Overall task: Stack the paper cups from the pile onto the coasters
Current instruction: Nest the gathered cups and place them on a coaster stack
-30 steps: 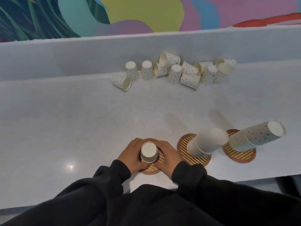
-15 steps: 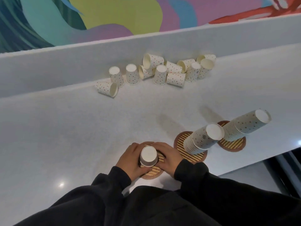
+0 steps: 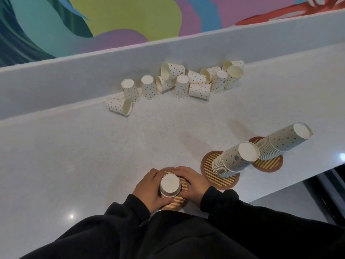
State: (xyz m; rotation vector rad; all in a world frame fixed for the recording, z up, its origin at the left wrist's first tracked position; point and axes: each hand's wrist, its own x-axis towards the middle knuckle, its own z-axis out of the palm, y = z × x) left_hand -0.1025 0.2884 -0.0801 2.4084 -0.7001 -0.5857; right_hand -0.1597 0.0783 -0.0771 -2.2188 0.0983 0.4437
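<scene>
Clasping the upturned paper cup (image 3: 170, 185) on the nearest coaster (image 3: 176, 201) from both sides, with left hand (image 3: 149, 189) and right hand (image 3: 192, 184) both curling fingers (image 3: 179, 170) round its wall, apparently centring and steadying it as the foot of a third stack, while hiding any further cups nested beneath. Leaving the middle stack (image 3: 235, 161) on the middle coaster (image 3: 208, 165) and the taller stack (image 3: 280, 141) on the far coaster (image 3: 270, 163) standing mouth-down just to the right. Leaving the pile (image 3: 181, 85) of loose cups well apart at the back of the counter (image 3: 93, 156), likely waiting to be fetched.
</scene>
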